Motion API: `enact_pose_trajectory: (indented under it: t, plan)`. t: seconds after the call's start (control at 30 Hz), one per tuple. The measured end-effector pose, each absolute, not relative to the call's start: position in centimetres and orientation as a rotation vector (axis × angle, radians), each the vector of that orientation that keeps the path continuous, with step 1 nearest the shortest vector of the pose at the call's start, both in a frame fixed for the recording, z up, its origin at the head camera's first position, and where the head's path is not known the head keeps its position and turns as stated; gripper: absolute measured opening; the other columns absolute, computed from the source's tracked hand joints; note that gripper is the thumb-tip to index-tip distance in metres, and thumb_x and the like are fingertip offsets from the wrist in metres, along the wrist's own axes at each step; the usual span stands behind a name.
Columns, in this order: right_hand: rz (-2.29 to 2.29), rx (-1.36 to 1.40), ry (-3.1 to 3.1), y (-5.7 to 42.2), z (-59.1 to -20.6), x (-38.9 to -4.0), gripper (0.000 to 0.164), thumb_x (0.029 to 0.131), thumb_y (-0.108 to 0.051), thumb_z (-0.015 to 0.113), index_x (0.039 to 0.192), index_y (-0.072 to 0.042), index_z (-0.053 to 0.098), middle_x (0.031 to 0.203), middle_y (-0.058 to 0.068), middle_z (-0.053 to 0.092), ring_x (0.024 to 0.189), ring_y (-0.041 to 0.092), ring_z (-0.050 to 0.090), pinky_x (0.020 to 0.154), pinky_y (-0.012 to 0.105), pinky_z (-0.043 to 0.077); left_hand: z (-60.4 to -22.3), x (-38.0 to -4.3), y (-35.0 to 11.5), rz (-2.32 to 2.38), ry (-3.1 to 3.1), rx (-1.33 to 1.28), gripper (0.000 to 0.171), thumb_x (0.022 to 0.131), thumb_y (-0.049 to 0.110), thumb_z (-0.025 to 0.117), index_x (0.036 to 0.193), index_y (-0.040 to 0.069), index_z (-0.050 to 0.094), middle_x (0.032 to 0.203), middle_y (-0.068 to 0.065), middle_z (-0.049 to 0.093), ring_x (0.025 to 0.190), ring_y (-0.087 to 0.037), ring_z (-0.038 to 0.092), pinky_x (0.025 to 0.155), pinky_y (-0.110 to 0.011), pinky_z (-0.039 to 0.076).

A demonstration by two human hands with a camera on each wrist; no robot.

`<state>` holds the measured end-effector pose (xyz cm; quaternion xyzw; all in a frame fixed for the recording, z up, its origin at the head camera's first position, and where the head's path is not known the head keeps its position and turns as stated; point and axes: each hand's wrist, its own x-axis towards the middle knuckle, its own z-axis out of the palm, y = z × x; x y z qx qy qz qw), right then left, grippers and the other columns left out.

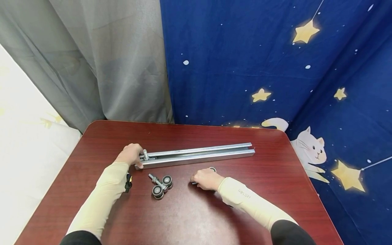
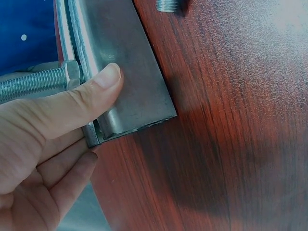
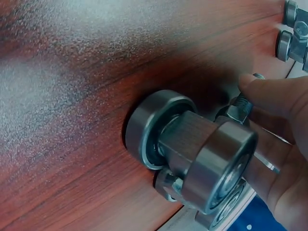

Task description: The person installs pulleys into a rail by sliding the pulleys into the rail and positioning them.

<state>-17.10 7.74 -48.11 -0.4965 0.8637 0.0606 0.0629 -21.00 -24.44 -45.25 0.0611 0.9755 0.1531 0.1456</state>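
A silver metal channel rail [image 1: 199, 158] lies lengthwise across the table. My left hand [image 1: 130, 154] grips its left end, the thumb on the near wall in the left wrist view and the fingers on the far side. From the slot there, a threaded bolt [image 2: 33, 84] with a nut stands up beside that hand. In front of the rail, my right hand [image 1: 208, 179] pinches a roller trolley [image 3: 187, 139] by its threaded stem; its wheels face away from the palm, close over the tabletop. Another roller trolley [image 1: 162, 186] lies loose between the hands, its stem pointing to the back left.
The dark red wooden table [image 1: 183, 217] has rounded back corners. Behind it hang a grey curtain [image 1: 122, 61] and a blue curtain [image 1: 214, 68] with stars and a white cat. A white surface [image 1: 27, 153] is off to the left.
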Motion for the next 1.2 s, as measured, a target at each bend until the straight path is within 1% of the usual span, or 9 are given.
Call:
enact_pose_trajectory:
  t: [0.2,0.4,0.47,0.6,0.7,0.9,1.07,1.2]
  plan:
    - [0.190,-1.513,2.607,7.7,-48.3,-17.2,0.021,0.073,-0.014,0.071,0.091,-0.024,0.067,0.087,-0.013,0.066,0.078,0.008,0.064,0.056,0.025,0.050,-45.1,-20.8,-24.3,0.458,2.824,0.184,0.059,0.050,0.018,0.087,0.100,-0.005,0.066,0.103,-0.022,0.063,0.096,-0.041,0.055,0.080,-0.051,0.045]
    - [0.205,-1.521,2.591,7.7,-48.0,-17.2,0.020,0.073,-0.013,0.071,0.090,-0.024,0.068,0.086,-0.014,0.066,0.077,0.008,0.063,0.057,0.024,0.050,-45.1,-20.9,-24.3,0.467,2.827,0.184,0.059,0.050,0.017,0.087,0.100,-0.004,0.066,0.104,-0.023,0.062,0.097,-0.042,0.055,0.080,-0.052,0.045]
    - [0.197,-1.538,2.586,7.7,-47.8,-17.2,0.022,0.073,-0.013,0.071,0.092,-0.024,0.068,0.088,-0.014,0.067,0.079,0.007,0.063,0.058,0.024,0.050,-45.3,-21.1,-24.4,0.469,2.820,0.184,0.058,0.052,0.016,0.087,0.102,-0.005,0.066,0.105,-0.023,0.062,0.098,-0.043,0.055,0.081,-0.052,0.044]
    - [0.179,-1.583,2.596,7.9,-47.4,-17.3,0.030,0.072,-0.010,0.070,0.098,-0.025,0.068,0.091,-0.014,0.067,0.083,0.006,0.063,0.061,0.023,0.050,-45.5,-21.2,-24.5,0.469,2.824,0.196,0.058,0.051,0.015,0.087,0.101,-0.006,0.066,0.104,-0.023,0.062,0.097,-0.041,0.056,0.081,-0.051,0.045]
    - [0.166,-1.599,2.607,8.0,-47.3,-17.4,0.032,0.072,-0.009,0.069,0.098,-0.026,0.068,0.090,-0.013,0.066,0.084,0.004,0.062,0.061,0.023,0.050,-45.5,-21.2,-24.6,0.468,2.823,0.198,0.059,0.051,0.015,0.087,0.101,-0.006,0.065,0.103,-0.023,0.063,0.095,-0.040,0.056,0.080,-0.051,0.045]
    - [0.100,-1.587,2.611,8.3,-46.9,-17.4,0.030,0.072,-0.009,0.069,0.097,-0.026,0.068,0.091,-0.013,0.065,0.086,0.004,0.062,0.061,0.023,0.050,-45.8,-21.4,-24.8,0.462,2.821,0.191,0.058,0.051,0.015,0.087,0.102,-0.005,0.065,0.104,-0.023,0.062,0.097,-0.041,0.055,0.082,-0.051,0.045]
    - [-0.002,-1.549,2.623,8.7,-46.4,-17.4,0.027,0.075,-0.010,0.068,0.099,-0.022,0.068,0.096,-0.011,0.066,0.089,0.004,0.061,0.067,0.024,0.050,-45.6,-21.3,-24.7,0.460,2.812,0.180,0.059,0.052,0.016,0.087,0.102,-0.005,0.065,0.106,-0.023,0.061,0.099,-0.043,0.054,0.082,-0.052,0.044]
    - [-0.070,-1.548,2.656,9.1,-46.2,-17.5,0.019,0.076,-0.010,0.068,0.093,-0.018,0.066,0.089,-0.008,0.064,0.084,0.006,0.061,0.068,0.025,0.050,-45.5,-21.3,-24.6,0.459,2.808,0.172,0.059,0.052,0.015,0.086,0.102,-0.005,0.065,0.106,-0.023,0.062,0.098,-0.042,0.054,0.082,-0.052,0.044]
